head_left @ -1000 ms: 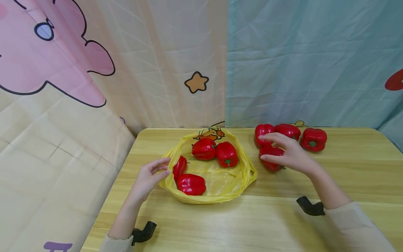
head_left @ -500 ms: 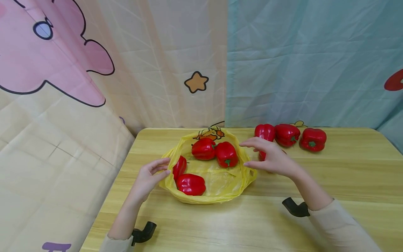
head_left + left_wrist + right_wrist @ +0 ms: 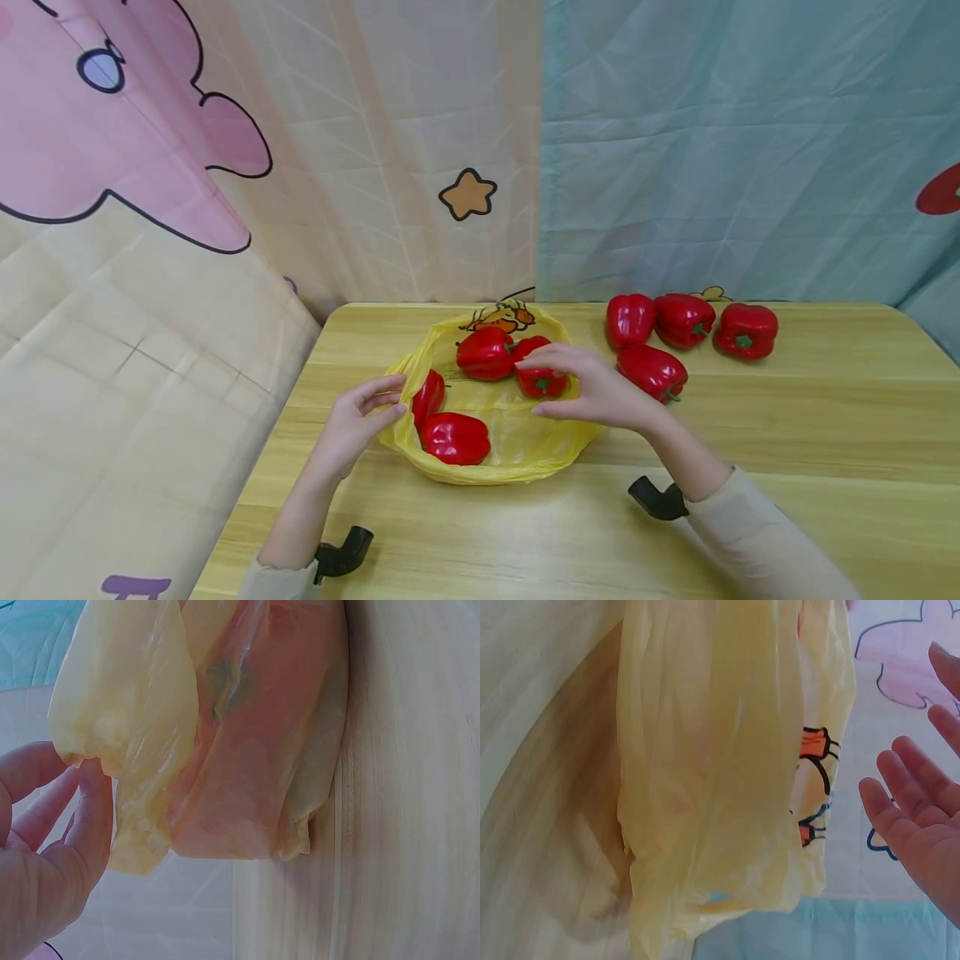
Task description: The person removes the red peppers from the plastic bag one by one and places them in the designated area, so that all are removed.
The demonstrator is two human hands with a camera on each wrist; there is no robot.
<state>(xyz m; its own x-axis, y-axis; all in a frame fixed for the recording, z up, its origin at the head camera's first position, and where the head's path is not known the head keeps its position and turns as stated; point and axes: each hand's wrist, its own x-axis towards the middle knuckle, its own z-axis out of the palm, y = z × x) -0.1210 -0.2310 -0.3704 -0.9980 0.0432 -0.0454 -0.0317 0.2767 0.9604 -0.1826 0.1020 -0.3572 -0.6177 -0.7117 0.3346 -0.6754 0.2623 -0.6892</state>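
peppers point(image 3: 455, 439), 4 of them, lie inside the yellow bag point(image 3: 495, 475) on the counter point(image 3: 487, 533); 4 more peppers point(image 3: 652, 372) sit to its right. left hand point(image 3: 358, 425) pinches the bag's left edge. right hand point(image 3: 600, 392) hovers over the bag, grip empty, thumb and fingers apart.

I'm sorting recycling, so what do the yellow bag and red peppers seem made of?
Yellow bag: probably thin plastic film, faintly glossy, since it creases and red shows through. Red peppers: smooth, glossy, with sharp highlights; possibly plastic or real waxy skin.
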